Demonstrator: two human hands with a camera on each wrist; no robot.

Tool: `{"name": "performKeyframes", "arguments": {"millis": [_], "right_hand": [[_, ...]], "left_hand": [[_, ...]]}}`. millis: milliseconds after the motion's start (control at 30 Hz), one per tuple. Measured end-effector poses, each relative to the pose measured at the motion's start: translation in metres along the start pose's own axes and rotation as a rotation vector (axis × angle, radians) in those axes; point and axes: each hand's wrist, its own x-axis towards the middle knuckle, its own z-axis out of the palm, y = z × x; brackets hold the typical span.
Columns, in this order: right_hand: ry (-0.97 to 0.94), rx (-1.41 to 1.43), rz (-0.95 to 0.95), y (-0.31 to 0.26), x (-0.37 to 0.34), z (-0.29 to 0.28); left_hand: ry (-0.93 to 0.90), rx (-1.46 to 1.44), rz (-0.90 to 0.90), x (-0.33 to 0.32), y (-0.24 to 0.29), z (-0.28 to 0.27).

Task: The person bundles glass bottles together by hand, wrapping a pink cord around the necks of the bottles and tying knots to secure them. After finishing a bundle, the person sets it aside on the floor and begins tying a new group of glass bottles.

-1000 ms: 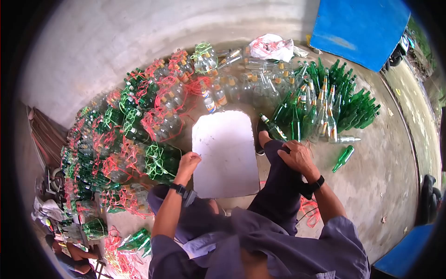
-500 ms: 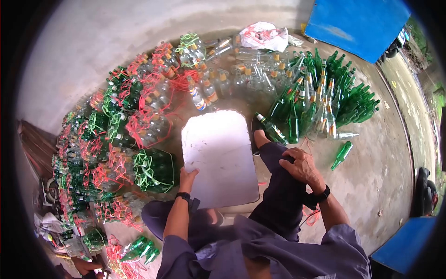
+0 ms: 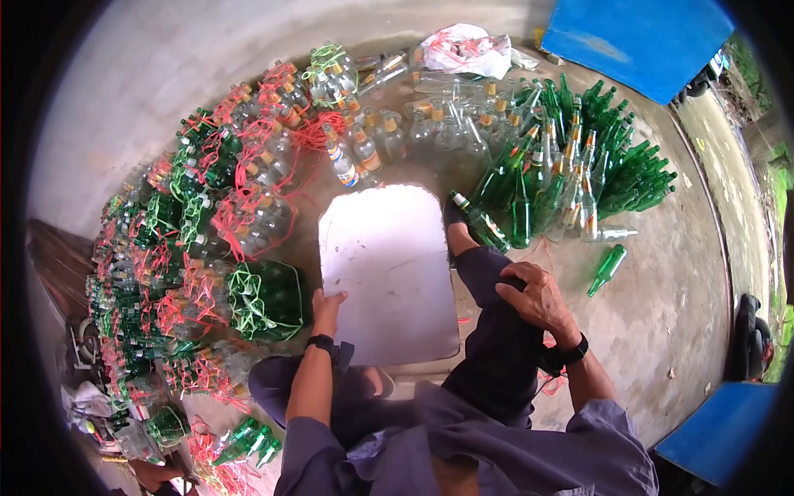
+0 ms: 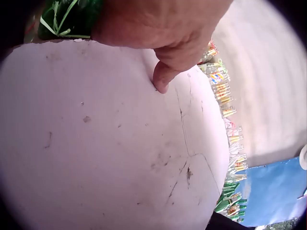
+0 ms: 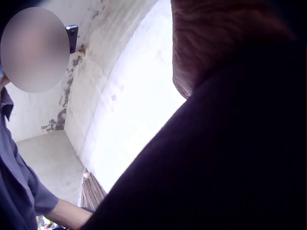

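A white board (image 3: 387,277) with rounded far corners lies between the person's legs. At its left edge is my left hand (image 3: 327,309), gripping it with the thumb on the top face and the other fingers hidden at the edge. In the left wrist view the thumb (image 4: 165,79) presses near thin cracks and dark specks in the surface. My right hand (image 3: 533,296) rests on the bent right knee, its fingers draped over the dark trousers (image 3: 496,355). The right wrist view shows mostly dark cloth and part of that hand (image 5: 201,52).
Tied bundles of bottles (image 3: 256,219) crowd the left, bound with red and green strands. Loose green bottles (image 3: 624,178) stand at the right, with one bottle (image 3: 608,269) lying nearer. A white sack (image 3: 466,51) and a blue panel (image 3: 633,41) are at the back.
My left hand has come down from just over the board's left side to grip its edge. The right hand stays on the knee. The head view has shifted slightly.
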Motion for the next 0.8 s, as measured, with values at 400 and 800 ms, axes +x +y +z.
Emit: {"name": "performKeyframes", "arguments": {"millis": [400,800], "right_hand": [[0.055,0.062,0.081,-0.004,-0.002,0.002],[0.116,0.032,0.022,0.005,-0.009,0.009]], "left_hand": [[0.005,-0.149,-0.1,-0.006,-0.001,0.001],[0.059,0.095,0.079,0.012,-0.031,0.005]]}}
